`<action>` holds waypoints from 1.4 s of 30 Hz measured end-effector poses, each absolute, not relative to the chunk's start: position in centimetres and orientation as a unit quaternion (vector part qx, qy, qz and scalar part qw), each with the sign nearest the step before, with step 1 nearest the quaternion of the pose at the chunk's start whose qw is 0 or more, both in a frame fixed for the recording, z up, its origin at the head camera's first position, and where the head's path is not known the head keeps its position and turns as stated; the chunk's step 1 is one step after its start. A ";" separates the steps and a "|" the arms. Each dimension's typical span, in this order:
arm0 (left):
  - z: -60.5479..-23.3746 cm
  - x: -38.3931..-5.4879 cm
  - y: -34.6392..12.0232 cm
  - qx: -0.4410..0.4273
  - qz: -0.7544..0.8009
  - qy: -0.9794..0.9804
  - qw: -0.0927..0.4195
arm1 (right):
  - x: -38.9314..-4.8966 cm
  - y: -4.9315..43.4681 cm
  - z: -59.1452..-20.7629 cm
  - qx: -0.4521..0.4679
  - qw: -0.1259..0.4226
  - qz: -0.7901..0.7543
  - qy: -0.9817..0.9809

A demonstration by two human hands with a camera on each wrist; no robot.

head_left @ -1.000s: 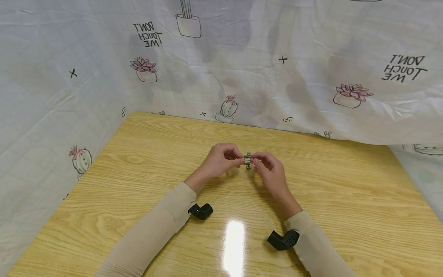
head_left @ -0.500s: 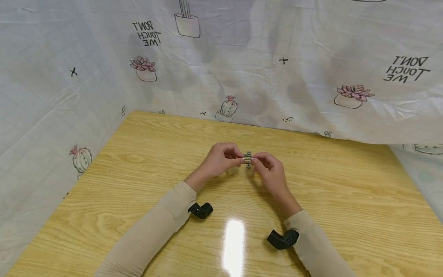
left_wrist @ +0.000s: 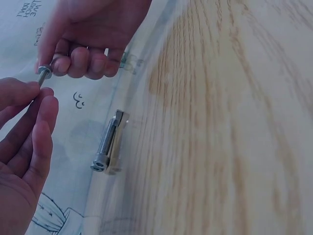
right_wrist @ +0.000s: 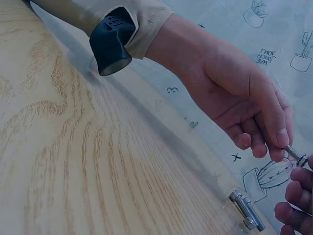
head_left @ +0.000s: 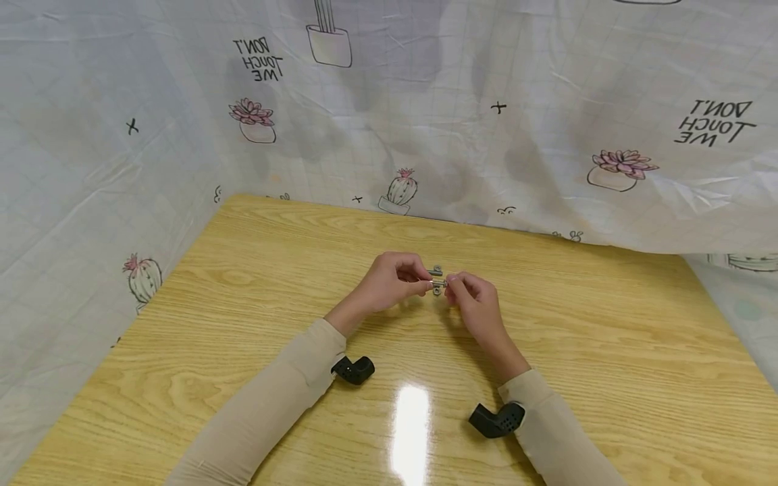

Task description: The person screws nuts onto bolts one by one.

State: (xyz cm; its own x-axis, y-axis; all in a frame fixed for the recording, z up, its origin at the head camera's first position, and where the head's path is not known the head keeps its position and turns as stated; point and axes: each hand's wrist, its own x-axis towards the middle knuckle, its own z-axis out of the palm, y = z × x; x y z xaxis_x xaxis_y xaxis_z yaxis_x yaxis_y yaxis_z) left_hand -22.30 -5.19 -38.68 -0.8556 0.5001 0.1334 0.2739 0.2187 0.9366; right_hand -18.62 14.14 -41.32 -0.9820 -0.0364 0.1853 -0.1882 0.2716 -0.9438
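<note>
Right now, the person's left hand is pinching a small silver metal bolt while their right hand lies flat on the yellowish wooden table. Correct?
Not quite: the right hand isn't flat on the wooden table; the left wrist view shows it raised, holding one end of the silver metal bolt, which the left hand does pinch.

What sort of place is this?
Probably a small indoor spot for working with little parts: there's a wood-grain table, a cactus-print sheet behind it, and a metal bolt lying on top.
</note>
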 end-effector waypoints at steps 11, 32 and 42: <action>-38.7 -22.4 -5.3 0.215 0.579 0.782 0.080 | -18.4 14.2 -41.7 0.117 0.095 0.620 -0.770; -38.5 -22.3 -5.0 0.244 0.572 0.777 0.098 | -17.0 13.4 -38.5 0.087 0.070 0.593 -0.797; -38.5 -22.2 -5.0 0.230 0.575 0.780 0.086 | -17.0 13.3 -38.7 0.090 0.086 0.598 -0.792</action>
